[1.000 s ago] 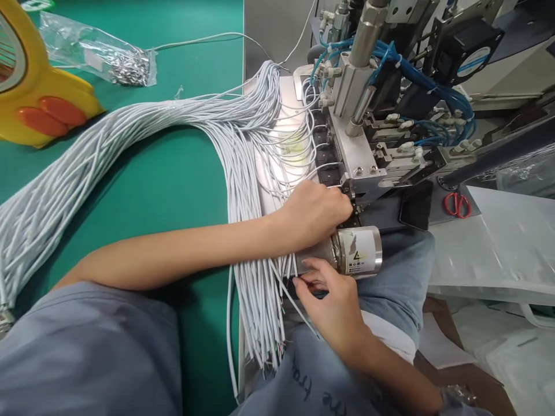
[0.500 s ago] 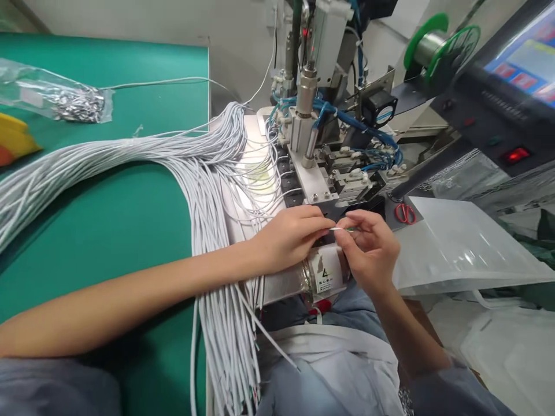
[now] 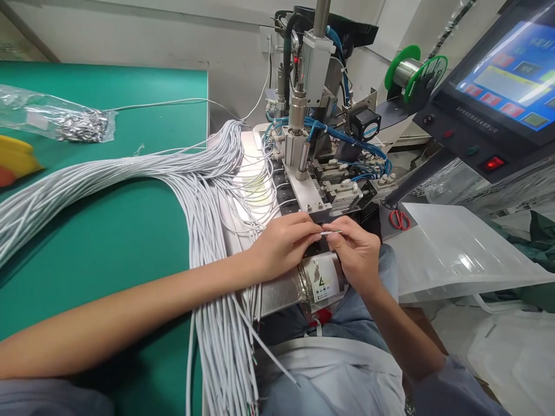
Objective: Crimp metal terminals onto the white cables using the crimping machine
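Note:
My left hand (image 3: 288, 242) is closed in a pinch on a white cable (image 3: 326, 233), close to its end. My right hand (image 3: 355, 248) meets it there, thumb and fingertips closed on the thin wires at the cable's tip, one of them greenish. Both hands are just in front of the machine (image 3: 303, 185) with its metal cylinder and blue hoses. Under my left forearm hangs a thick bundle of white cables (image 3: 212, 231), their cut ends pointing down toward my lap. A clear-wrapped part with a printed label (image 3: 323, 280) sits below my hands.
A green mat (image 3: 130, 231) covers the table at left, with a plastic bag of small metal parts (image 3: 82, 124) and a yellow object (image 3: 17, 159). At right are a screen (image 3: 511, 75), a wire spool (image 3: 407, 72), red scissors (image 3: 399, 219) and a white sheet (image 3: 468, 248).
The view has shifted, so the machine and table sit lower in it. My right fingers have closed in on the cable tip and come nearer to my left hand.

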Motion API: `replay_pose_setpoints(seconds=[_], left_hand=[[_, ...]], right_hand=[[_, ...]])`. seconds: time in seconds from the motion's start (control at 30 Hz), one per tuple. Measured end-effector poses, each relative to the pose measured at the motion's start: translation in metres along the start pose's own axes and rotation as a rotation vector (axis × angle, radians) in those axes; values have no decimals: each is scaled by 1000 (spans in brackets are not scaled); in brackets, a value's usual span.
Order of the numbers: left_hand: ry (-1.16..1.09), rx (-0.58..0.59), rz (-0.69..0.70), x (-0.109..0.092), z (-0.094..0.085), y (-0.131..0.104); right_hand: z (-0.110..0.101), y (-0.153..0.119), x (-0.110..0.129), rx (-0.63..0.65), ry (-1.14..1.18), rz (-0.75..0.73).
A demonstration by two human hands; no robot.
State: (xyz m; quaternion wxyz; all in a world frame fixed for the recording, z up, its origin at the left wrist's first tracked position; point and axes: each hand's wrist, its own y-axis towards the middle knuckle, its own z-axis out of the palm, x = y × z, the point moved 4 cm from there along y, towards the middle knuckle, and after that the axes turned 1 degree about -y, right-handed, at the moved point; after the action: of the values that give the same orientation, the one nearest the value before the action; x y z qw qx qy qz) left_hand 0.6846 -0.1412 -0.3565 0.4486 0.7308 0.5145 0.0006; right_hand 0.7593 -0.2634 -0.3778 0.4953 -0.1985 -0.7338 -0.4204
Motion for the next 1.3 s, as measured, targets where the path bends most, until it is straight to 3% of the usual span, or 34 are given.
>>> replay_pose_setpoints(seconds=[0.23, 0.47, 0.63, 0.83, 0.97, 1.03, 1.13, 1.23, 1.3], left_hand=[[-4, -50, 19, 2, -2, -2], [84, -37, 105, -2, -2, -1], [29, -55, -3, 0, -3, -3], [5, 12, -19, 1, -3, -2], [165, 24, 79, -1, -1, -3], [229, 3, 109, -3, -1, -3], [173, -10, 62, -3, -2, -2], [-6, 23, -42, -1, -2, 1], [-120, 61, -113, 2, -2, 2]], right_hand=[[-6, 2, 7, -68, -175, -64], [-4, 6, 17, -52, -254, -133], [0, 2, 14, -153, -268, -200], [-7, 8, 19, -32, -389, -283], [-9, 14, 23, 129, -360, -194], [-8, 14, 22, 145, -332, -130], [-4, 10, 19, 49, -282, -119], [1, 4, 13, -83, -223, -120], [1, 3, 7, -105, -148, -78]])
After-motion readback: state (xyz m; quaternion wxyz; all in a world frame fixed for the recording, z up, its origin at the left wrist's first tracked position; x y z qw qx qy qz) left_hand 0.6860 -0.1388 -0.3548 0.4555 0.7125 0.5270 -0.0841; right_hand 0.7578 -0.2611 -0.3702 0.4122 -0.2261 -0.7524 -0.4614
